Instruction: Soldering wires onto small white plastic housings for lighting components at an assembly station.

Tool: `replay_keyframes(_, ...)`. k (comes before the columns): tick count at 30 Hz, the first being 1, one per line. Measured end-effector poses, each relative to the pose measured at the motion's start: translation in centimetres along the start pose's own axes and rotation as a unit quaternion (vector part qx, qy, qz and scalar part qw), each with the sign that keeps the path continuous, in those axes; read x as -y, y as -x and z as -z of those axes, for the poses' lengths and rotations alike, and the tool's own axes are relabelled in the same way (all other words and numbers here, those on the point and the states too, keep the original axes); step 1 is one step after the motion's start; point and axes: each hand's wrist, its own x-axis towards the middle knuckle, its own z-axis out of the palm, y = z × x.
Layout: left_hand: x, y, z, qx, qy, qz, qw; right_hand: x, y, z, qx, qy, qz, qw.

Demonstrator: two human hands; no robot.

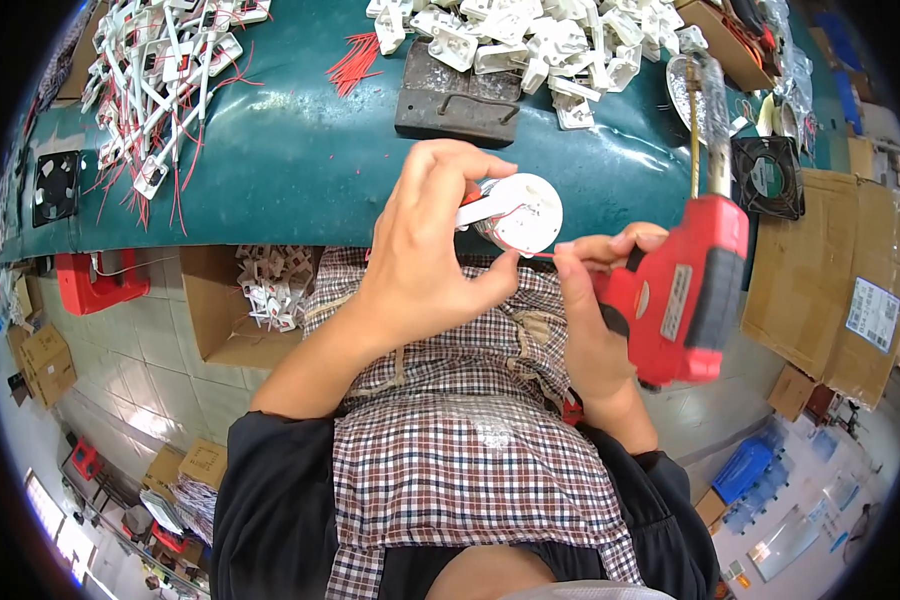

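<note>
At the table's near edge, my left hand [415, 245] is curled around a white plastic piece [482, 211] with a narrow arm. Its arm reaches over a round white disc [538, 215] on top of a short cylindrical body. A thin red wire [542, 255] runs from beside the disc to my right hand [595, 330], whose thumb and finger pinch it. The same hand has a red-and-black gun-shaped tool [675, 295] in its grip, with long metal rods pointing away from me. Its grip is partly hidden by my fingers.
Beyond lie a dark metal block with a handle [460, 100], cut red wires [355, 65] and heaped white plastic parts [550, 40]. Wired white assemblies [165, 80] are piled far left. Small black fans [56, 188] flank the work area. An open carton [215, 300] stands below the table edge.
</note>
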Motion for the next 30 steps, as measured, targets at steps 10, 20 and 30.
replay_keyframes(10,0.3,0.6,0.0,-0.025,-0.065,-0.097,0.993,-1.3,-0.5,-0.3,-0.021,0.010,-0.036,0.999)
replay_keyframes(20,-0.1,0.4,-0.1,-0.016,-0.093,-0.081,0.992,-5.5,-0.2,0.7,-0.049,0.150,0.065,0.985)
replay_keyframes(30,-0.2,0.7,-0.9,-0.043,-0.177,-0.115,0.977,-5.8,0.3,-0.4,-0.098,0.129,0.093,0.982)
